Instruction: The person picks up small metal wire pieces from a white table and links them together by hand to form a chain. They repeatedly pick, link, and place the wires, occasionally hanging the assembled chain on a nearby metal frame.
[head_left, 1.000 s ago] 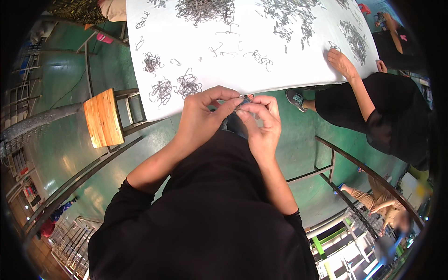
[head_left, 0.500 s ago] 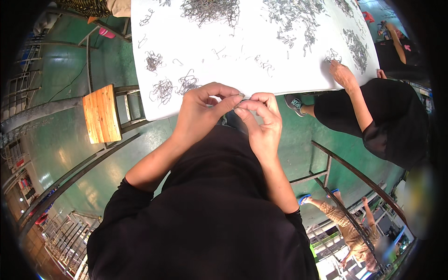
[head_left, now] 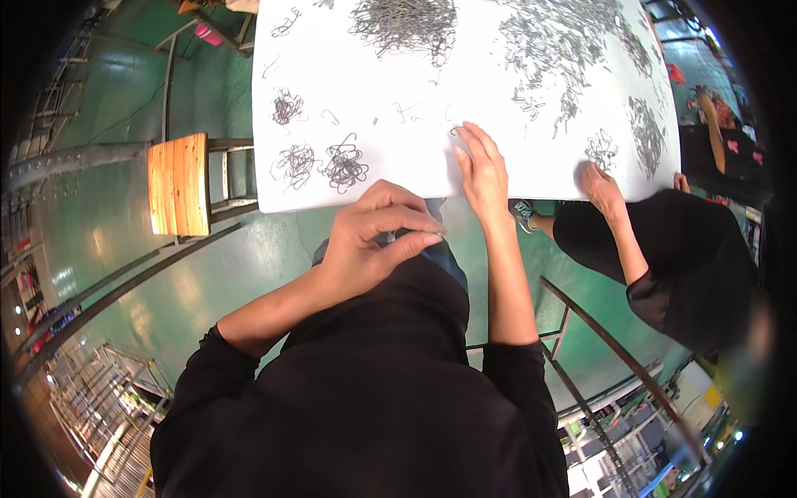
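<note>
My left hand (head_left: 383, 234) is held in front of my body, below the table's near edge, with thumb and forefinger pinched together. What sits between those fingertips is too small to make out. Out over the white tabletop (head_left: 398, 158) reaches my right hand (head_left: 484, 176), its fingers stretched and the thumb apart. Beside its fingertips lies a thin dark curved piece (head_left: 455, 130); whether they touch I cannot tell. Loose tangles of similar dark loops (head_left: 344, 164) lie left of my hands, and a large dense pile (head_left: 403, 25) is farther back.
Many short dark pieces (head_left: 556, 58) spread over the table's right half. At the right, a co-worker's hand (head_left: 602, 191) is beside a small tangle (head_left: 601, 151). A wooden stool (head_left: 179, 184) stands left of the table, and metal rails (head_left: 614, 357) run behind me at right.
My right hand has parted from the left and moved forward onto the table. My left hand has come down and closer to me, still pinched. The view has shifted slightly.
</note>
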`<action>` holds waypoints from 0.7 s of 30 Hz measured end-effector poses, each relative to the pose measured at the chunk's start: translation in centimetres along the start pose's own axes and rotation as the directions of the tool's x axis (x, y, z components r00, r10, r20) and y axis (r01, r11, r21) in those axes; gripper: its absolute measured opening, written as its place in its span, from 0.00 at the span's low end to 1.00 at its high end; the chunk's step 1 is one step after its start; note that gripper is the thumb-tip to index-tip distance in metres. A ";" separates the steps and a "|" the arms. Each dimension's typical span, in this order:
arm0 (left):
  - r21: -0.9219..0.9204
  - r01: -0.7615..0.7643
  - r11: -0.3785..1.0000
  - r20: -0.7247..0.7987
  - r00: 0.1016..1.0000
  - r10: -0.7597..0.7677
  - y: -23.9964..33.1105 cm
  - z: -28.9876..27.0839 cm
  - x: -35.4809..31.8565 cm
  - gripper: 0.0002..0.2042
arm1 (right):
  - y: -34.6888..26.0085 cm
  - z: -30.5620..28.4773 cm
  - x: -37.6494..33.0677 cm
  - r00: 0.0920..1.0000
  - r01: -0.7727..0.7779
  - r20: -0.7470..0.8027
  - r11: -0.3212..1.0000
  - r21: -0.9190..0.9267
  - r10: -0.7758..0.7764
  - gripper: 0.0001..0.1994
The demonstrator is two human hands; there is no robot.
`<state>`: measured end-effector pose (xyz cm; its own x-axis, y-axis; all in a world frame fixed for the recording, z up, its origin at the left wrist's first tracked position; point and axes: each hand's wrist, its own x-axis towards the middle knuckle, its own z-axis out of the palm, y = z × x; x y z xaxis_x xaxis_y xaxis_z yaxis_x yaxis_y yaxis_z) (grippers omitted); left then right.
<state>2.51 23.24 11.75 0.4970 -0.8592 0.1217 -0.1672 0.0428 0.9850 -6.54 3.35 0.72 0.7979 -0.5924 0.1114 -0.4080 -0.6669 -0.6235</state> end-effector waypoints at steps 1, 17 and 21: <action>-0.005 0.008 1.000 0.006 1.000 -0.008 0.2 0.2 -0.3 0.07 | 1.1 1.4 1.4 0.996 0.091 0.009 0.991 -0.094 -0.091 0.18; -0.022 0.027 0.999 -0.065 0.997 -0.029 0.1 1.1 -0.9 0.08 | 4.3 4.1 10.0 0.981 0.189 0.012 0.945 -0.266 -0.193 0.15; -0.035 0.067 0.997 -0.099 0.993 -0.070 0.5 1.0 -0.5 0.07 | 3.8 5.4 14.2 0.999 -0.026 -0.033 0.958 -0.285 0.018 0.10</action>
<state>1.33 23.18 12.02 0.5891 -0.8056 0.0635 -0.1034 0.0028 0.9946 5.64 -5.15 -4.22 0.7756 -0.6185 0.1256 -0.5383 -0.7522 -0.3799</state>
